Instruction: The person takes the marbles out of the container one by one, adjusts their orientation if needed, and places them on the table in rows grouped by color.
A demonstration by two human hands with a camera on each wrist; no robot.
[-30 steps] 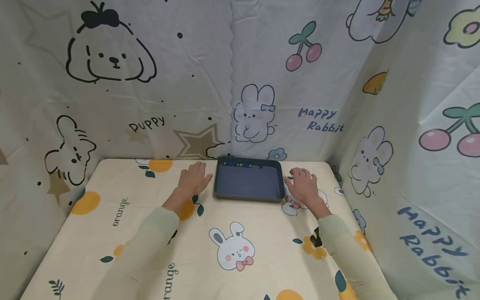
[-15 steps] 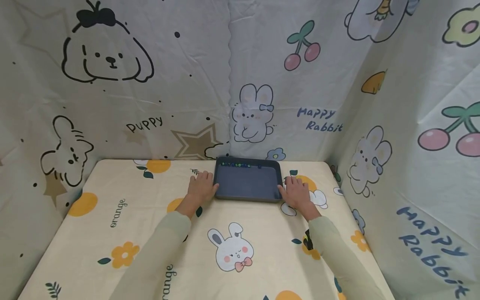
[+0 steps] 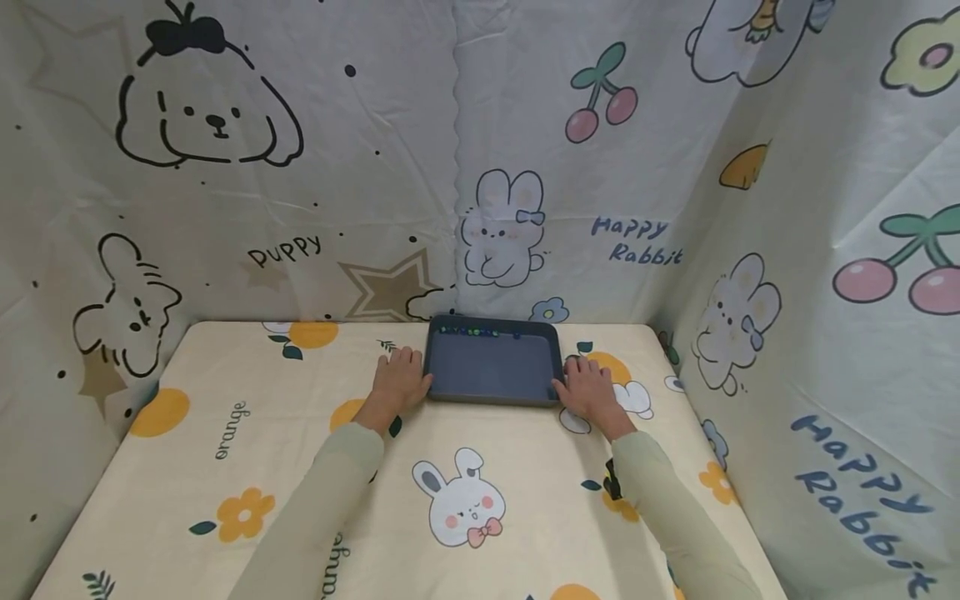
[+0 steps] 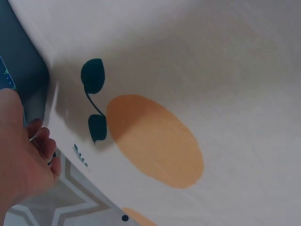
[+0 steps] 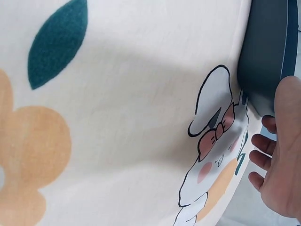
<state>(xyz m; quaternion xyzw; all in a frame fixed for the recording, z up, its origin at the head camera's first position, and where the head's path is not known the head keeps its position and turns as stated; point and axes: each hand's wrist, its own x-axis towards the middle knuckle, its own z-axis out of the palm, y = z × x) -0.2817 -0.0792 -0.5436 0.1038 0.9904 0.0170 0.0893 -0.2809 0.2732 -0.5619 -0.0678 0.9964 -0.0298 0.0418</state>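
Observation:
A dark grey rectangular tray lies at the far side of the table. Inside, along its back wall, is a row of small green and blue beads, with one dark bead apart to the right. My left hand grips the tray's left side, thumb at the rim and fingers curled against the outer wall, as the left wrist view also shows. On the opposite side, my right hand holds the right edge the same way. In the right wrist view its thumb lies over the rim and its curled fingers sit by the wall.
A cream cloth printed with oranges, flowers and rabbits covers the table. Behind it hangs a white printed curtain, close to the tray's back edge. Another curtain side rises along the right.
Both hands came in from beside the tray and took hold of its left and right edges. The tray stays at about the same place on the table.

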